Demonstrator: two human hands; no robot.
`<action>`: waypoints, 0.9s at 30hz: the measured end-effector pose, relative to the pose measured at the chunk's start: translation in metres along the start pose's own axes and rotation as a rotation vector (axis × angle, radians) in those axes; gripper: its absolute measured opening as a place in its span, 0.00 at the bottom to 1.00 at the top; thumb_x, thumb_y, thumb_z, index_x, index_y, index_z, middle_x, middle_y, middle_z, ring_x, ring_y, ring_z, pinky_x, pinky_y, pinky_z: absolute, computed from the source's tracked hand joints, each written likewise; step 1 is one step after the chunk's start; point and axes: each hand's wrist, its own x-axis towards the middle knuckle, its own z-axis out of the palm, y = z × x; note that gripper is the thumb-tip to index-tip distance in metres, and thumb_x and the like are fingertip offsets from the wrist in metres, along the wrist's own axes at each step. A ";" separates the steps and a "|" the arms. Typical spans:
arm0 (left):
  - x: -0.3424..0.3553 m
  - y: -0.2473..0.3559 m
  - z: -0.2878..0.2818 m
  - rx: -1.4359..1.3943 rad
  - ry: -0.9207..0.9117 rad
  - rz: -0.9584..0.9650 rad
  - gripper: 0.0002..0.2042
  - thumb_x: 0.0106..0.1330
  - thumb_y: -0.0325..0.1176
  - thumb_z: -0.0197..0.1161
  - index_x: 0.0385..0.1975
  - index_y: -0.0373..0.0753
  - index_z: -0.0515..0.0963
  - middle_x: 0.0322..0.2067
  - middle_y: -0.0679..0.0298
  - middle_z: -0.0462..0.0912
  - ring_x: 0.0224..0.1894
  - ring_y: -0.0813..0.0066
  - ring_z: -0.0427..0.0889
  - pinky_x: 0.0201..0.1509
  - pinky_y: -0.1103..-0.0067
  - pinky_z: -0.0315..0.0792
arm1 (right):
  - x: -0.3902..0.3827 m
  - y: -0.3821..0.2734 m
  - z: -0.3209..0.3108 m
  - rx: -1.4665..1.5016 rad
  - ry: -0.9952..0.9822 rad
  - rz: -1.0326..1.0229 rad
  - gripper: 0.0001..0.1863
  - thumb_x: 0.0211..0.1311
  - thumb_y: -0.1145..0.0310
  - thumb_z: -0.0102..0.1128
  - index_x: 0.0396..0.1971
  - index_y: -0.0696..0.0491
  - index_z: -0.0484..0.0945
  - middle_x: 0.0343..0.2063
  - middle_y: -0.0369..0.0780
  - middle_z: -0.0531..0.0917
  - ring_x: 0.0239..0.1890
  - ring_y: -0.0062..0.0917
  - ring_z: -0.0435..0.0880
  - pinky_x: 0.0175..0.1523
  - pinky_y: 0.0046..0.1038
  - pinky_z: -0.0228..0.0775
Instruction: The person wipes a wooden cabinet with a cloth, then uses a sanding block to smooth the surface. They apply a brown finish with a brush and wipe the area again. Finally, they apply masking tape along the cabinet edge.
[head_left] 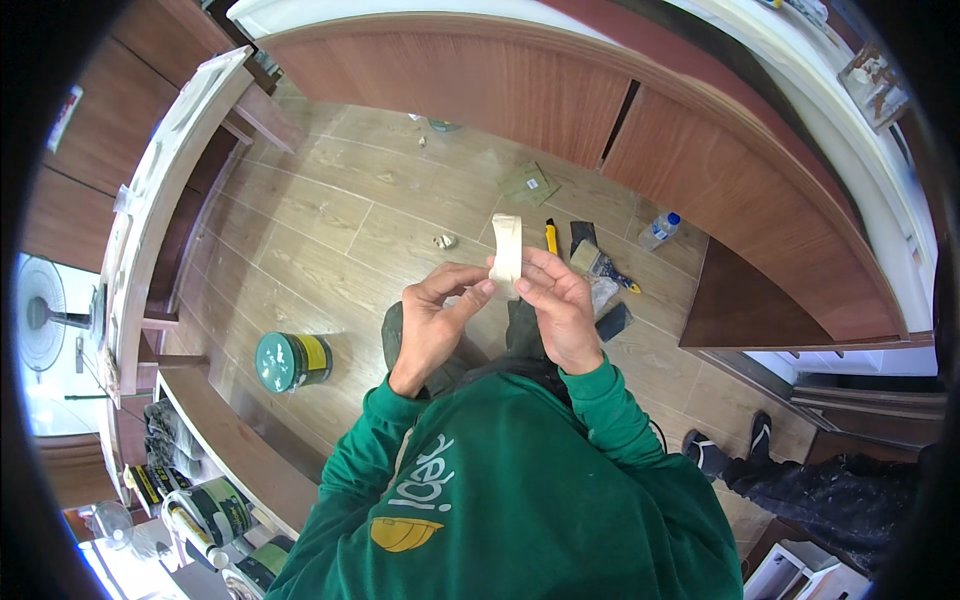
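Before my body I hold up a cream-coloured roll of what looks like masking tape [508, 240], seen nearly edge-on. My right hand [562, 305] grips its lower right side between thumb and fingers. At its lower left edge, the thumb and forefinger of my left hand [437, 318] are pinched together against the tape. Whether a loose end lies between those fingertips is too small to make out. On the floor just beyond my right hand lie a yellow utility knife [551, 236] and a paintbrush [605, 268].
A green-lidded paint bucket [283, 362] stands on the floor to the left. A water bottle [659, 231], a green packet [528, 185] and a crumpled scrap [445, 241] lie ahead. A curved wooden counter [480, 75] bounds the far side. Another person's feet [705, 452] are at the right.
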 end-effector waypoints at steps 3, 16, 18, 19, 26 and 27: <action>0.009 -0.002 0.001 0.021 -0.029 0.015 0.06 0.62 0.25 0.71 0.37 0.33 0.87 0.34 0.64 0.86 0.39 0.79 0.81 0.44 0.81 0.74 | 0.002 0.007 -0.001 -0.040 0.034 -0.037 0.22 0.69 0.75 0.57 0.61 0.65 0.69 0.55 0.50 0.82 0.59 0.30 0.80 0.66 0.32 0.68; 0.013 -0.030 0.000 -0.094 -0.024 -0.012 0.04 0.63 0.25 0.71 0.33 0.33 0.82 0.29 0.70 0.83 0.34 0.83 0.78 0.39 0.83 0.72 | 0.007 0.030 0.005 -0.289 0.240 -0.179 0.16 0.68 0.77 0.61 0.52 0.67 0.76 0.47 0.47 0.86 0.50 0.22 0.83 0.56 0.24 0.75; 0.014 -0.029 -0.004 -0.109 -0.046 -0.051 0.04 0.63 0.25 0.71 0.32 0.34 0.81 0.29 0.70 0.83 0.33 0.83 0.77 0.38 0.83 0.72 | 0.007 0.025 0.005 -0.212 0.234 -0.035 0.15 0.69 0.73 0.62 0.51 0.64 0.78 0.45 0.44 0.86 0.47 0.21 0.84 0.54 0.24 0.75; 0.014 -0.028 -0.007 -0.117 -0.057 -0.069 0.04 0.63 0.25 0.71 0.31 0.34 0.81 0.28 0.71 0.82 0.33 0.83 0.77 0.38 0.83 0.71 | 0.008 0.022 0.004 -0.173 0.230 0.037 0.15 0.69 0.71 0.62 0.51 0.63 0.78 0.44 0.42 0.87 0.45 0.21 0.84 0.53 0.24 0.75; 0.011 -0.044 -0.012 0.269 -0.083 0.041 0.09 0.59 0.28 0.74 0.29 0.36 0.79 0.26 0.66 0.82 0.30 0.79 0.78 0.36 0.79 0.72 | 0.011 0.045 -0.015 -0.047 0.212 0.274 0.11 0.71 0.66 0.61 0.46 0.57 0.79 0.40 0.37 0.85 0.42 0.19 0.83 0.50 0.27 0.76; 0.011 -0.046 -0.008 0.326 -0.065 0.069 0.09 0.59 0.28 0.74 0.29 0.36 0.78 0.25 0.65 0.81 0.29 0.77 0.79 0.36 0.78 0.72 | 0.010 0.055 -0.017 -0.027 0.252 0.247 0.11 0.71 0.68 0.61 0.46 0.58 0.79 0.39 0.37 0.85 0.41 0.20 0.83 0.50 0.27 0.77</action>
